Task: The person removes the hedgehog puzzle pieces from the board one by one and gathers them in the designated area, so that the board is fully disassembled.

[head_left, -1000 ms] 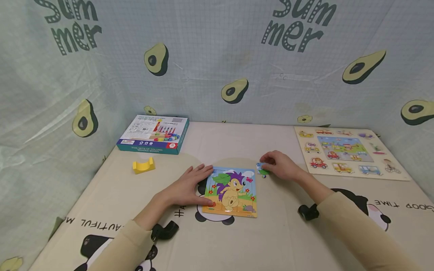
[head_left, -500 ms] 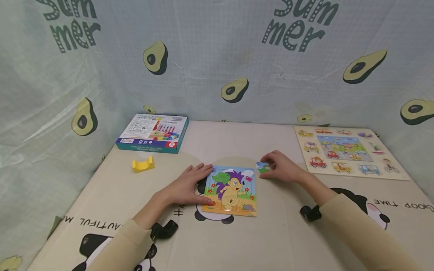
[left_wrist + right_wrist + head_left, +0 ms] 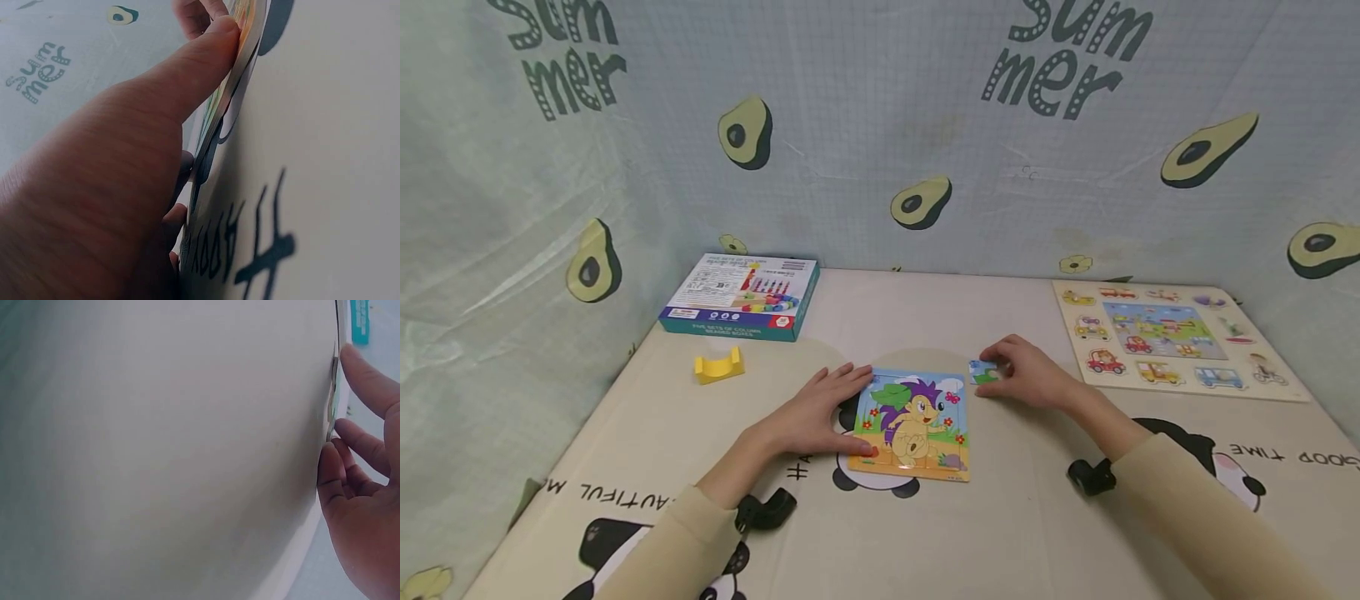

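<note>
A square hedgehog jigsaw puzzle lies on the cloth in the head view. My left hand rests on its left edge, fingers spread, thumb on the lower left corner; in the left wrist view the thumb presses the puzzle's edge. Just right of the puzzle's upper right corner is a small blue and green puzzle piece. My right hand holds this piece between thumb and fingers, low at the cloth. Seen edge-on in the right wrist view, the piece is partly hidden by the fingers.
A flat vehicle puzzle board lies at the back right. At the back left is a bead set box, with a yellow curved block in front of it. A patterned cloth wall rises behind the table.
My right thumb has shifted down to the piece's near side, and the piece has turned slightly, showing more of its face. My left hand and the hedgehog puzzle have stayed put.
</note>
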### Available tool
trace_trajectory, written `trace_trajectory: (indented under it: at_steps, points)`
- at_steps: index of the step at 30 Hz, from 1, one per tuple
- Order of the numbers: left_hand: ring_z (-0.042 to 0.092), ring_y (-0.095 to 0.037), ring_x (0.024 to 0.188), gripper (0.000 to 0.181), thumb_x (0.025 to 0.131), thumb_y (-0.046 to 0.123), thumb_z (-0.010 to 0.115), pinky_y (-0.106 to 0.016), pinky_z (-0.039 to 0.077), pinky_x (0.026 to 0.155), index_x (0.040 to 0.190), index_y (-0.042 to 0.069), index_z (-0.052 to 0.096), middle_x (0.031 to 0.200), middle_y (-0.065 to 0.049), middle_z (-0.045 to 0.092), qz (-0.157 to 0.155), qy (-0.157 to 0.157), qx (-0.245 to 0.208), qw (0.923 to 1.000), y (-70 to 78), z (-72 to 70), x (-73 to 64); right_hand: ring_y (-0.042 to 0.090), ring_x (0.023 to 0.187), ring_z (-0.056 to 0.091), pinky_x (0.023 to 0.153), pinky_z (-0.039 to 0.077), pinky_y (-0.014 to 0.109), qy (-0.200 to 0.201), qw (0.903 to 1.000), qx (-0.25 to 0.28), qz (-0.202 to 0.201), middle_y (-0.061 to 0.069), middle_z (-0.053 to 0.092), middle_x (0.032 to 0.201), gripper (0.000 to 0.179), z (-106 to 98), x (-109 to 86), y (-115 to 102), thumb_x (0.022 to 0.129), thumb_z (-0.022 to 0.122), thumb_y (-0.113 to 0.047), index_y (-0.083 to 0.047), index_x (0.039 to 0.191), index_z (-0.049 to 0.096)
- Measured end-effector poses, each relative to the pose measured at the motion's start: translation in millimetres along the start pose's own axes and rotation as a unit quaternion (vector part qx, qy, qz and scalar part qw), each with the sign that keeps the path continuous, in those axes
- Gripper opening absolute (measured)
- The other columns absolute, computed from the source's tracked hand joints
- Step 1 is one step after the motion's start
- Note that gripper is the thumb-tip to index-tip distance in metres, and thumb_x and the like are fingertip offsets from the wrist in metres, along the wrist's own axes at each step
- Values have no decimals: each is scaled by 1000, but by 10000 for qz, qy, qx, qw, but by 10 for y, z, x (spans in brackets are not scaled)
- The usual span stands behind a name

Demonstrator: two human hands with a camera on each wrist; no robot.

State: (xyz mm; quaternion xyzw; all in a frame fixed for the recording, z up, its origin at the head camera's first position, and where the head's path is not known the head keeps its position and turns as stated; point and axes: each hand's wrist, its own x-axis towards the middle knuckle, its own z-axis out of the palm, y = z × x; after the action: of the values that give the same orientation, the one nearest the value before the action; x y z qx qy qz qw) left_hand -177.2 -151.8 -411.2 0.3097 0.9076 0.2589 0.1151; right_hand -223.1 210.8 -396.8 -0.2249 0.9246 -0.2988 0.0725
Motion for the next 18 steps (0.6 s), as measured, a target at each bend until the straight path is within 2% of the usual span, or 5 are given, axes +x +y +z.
trace_trajectory:
  at_steps: [10, 18]
  points:
    - [10, -28, 154, 103, 79, 60, 77, -52, 1, 121, 159, 12, 33, 165, -3, 26, 31, 2, 8, 10000, -5, 8, -2, 28, 101, 58, 87, 52, 42, 51, 9999, 108, -49, 17, 58, 118, 50, -29, -7, 9, 88, 81, -25, 4, 125, 63]
    - [11, -29, 153, 102, 80, 59, 78, -53, 2, 121, 158, 10, 34, 165, -4, 27, 82, 46, -32, 10000, -2, 11, -7, 32, 107, 57, 90, 52, 44, 140, 9988, 462, -33, 17, 58, 124, 55, -50, -5, -36, 91, 78, -26, 3, 133, 58]
